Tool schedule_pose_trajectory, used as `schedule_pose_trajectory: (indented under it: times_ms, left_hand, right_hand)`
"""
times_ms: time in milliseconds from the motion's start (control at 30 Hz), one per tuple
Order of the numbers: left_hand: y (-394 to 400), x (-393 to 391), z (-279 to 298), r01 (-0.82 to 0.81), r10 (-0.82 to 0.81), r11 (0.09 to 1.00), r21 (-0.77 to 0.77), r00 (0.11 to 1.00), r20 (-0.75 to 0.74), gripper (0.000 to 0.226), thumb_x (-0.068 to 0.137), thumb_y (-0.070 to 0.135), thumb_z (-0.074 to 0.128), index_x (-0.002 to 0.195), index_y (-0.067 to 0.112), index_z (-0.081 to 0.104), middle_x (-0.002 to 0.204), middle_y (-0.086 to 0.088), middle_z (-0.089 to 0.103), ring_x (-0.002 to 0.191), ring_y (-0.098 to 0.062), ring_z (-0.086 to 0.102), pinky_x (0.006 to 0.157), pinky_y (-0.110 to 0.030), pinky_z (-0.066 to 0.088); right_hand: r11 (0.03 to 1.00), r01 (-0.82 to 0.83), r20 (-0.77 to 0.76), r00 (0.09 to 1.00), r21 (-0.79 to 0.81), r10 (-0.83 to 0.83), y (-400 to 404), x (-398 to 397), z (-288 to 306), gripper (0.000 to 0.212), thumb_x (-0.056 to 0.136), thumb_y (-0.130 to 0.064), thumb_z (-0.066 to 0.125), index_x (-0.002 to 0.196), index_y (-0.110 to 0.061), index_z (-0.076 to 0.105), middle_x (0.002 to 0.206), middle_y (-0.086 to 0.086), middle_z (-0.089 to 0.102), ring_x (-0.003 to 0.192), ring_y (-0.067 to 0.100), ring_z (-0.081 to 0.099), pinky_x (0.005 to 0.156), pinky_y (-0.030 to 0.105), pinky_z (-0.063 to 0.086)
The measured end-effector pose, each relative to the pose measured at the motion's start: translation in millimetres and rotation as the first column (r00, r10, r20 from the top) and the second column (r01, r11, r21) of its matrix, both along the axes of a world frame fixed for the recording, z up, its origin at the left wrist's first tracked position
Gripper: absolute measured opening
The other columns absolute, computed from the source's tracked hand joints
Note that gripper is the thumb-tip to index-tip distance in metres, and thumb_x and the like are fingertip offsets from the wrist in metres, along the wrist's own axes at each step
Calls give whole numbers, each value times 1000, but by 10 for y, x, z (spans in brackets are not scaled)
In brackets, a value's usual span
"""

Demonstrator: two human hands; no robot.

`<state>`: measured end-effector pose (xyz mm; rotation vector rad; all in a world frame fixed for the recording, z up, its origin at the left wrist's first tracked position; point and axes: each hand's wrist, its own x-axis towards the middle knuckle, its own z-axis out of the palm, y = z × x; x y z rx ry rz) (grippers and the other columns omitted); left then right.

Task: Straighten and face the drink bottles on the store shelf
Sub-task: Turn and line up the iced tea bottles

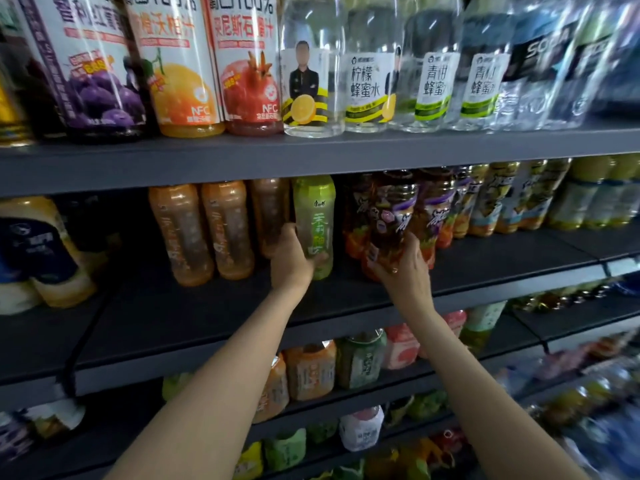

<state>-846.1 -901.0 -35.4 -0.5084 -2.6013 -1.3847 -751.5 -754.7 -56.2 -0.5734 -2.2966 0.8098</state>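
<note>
On the middle shelf (346,306) my left hand (289,259) grips a green-labelled tea bottle (316,216) round its lower half; the bottle stands upright with its label facing out. My right hand (401,268) holds the base of a dark drink bottle with a purple label (394,216), which stands in front of its row and leans slightly. Orange-brown tea bottles (204,233) stand to the left of the green one. More purple-labelled bottles (438,209) stand behind and to the right.
The upper shelf carries juice bottles (183,71) and clear honey-water bottles (367,74). Yellow drink bottles (505,199) fill the right of the middle shelf, pale bottles (38,258) the far left. Lower shelves hold small cartons and bottles (346,368). The middle shelf's front strip is bare.
</note>
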Motion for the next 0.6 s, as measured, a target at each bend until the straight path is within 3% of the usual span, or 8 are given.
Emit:
schedule_pose_trajectory:
  times_ms: [233, 367, 600]
  left_hand:
    - [130, -91, -34, -62, 62, 998, 34, 998, -16, 64, 79, 22, 74, 130, 11, 37, 130, -7, 52, 121, -24, 50, 93, -33, 40]
    - [214, -104, -69, -128, 129, 991, 25, 991, -27, 66, 80, 25, 72, 133, 11, 37, 132, -8, 52, 121, -25, 49, 95, -35, 40]
    - [359, 15, -127, -241, 241, 969, 48, 970, 4, 66, 86, 22, 67, 141, 13, 32, 135, -10, 50, 123, -28, 49, 95, -35, 42]
  right_hand:
    - [998, 58, -10, 998, 2, -58, 23, -79, -123, 66, 89, -30, 64, 139, -1, 31, 137, 14, 46, 123, 31, 47, 89, 36, 41]
    - [998, 39, 46, 998, 57, -42, 112, -77, -105, 60, 88, -36, 64, 128, -1, 36, 126, 13, 51, 113, 32, 53, 77, 35, 42]
    - [993, -25, 64, 998, 112, 18, 211, -61, -93, 57, 86, -40, 64, 121, -3, 39, 116, 10, 53, 107, 29, 56, 71, 33, 44]
